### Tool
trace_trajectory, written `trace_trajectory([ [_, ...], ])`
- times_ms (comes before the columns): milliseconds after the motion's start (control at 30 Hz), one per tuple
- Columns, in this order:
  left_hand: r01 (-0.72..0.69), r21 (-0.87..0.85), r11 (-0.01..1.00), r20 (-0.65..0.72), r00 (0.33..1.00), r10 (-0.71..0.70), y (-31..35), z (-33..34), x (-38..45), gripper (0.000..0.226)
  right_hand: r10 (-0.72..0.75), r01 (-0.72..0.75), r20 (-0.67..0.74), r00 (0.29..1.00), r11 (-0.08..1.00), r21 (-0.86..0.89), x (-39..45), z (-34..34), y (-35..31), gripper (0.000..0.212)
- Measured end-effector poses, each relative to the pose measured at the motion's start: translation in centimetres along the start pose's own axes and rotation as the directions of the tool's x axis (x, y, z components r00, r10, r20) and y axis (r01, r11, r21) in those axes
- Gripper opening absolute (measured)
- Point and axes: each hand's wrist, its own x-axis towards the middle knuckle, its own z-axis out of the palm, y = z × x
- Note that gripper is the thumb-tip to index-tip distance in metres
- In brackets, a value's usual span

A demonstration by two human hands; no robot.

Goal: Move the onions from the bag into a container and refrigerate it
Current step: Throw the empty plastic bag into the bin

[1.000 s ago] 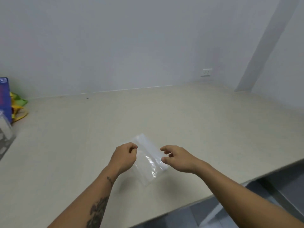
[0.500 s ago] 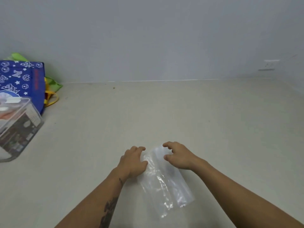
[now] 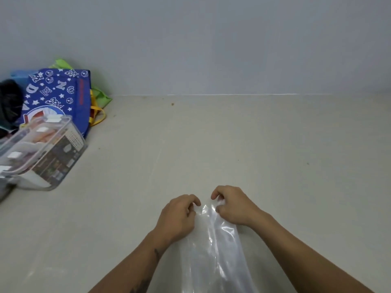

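Note:
A clear, empty plastic bag (image 3: 220,250) hangs low over the beige counter (image 3: 211,144), its far end pinched between both hands. My left hand (image 3: 177,216) grips the bag's top edge on the left side. My right hand (image 3: 232,206) grips the same edge on the right, fingers curled. A clear lidded plastic container (image 3: 42,153) with white clips stands at the far left of the counter. Behind it stands a blue patterned tote bag (image 3: 59,96). No onions are visible.
A green bag (image 3: 101,96) with yellow handles lies behind the blue tote against the grey wall. A dark object (image 3: 9,102) sits at the left edge of the view. The counter stretches wide to the right.
The view has swung left and down, bringing the container and blue tote further into sight. Both hands have drawn together at the bag's top edge, and the bag now trails toward me.

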Motion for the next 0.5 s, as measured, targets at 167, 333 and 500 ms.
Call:
trace_trajectory([
  [167,-0.017,-0.195,0.981,-0.048,0.999,0.008,-0.8,-2.9,-3.2,0.02,-0.028,0.024,-0.088,0.996,0.999,-0.048,-4.5,0.5,-3.4,0.03],
  [333,-0.096,-0.292,0.952,-0.053,0.995,0.084,-3.0,-5.6,-8.7,0.02,-0.056,0.014,-0.201,0.978,0.979,-0.205,-10.3,3.4,-8.7,0.021],
  [500,-0.166,-0.322,0.932,-0.013,0.985,0.171,-7.1,-8.4,-16.3,0.016,-0.064,-0.059,-0.341,0.938,0.939,-0.338,-16.9,9.7,-14.6,0.017],
])
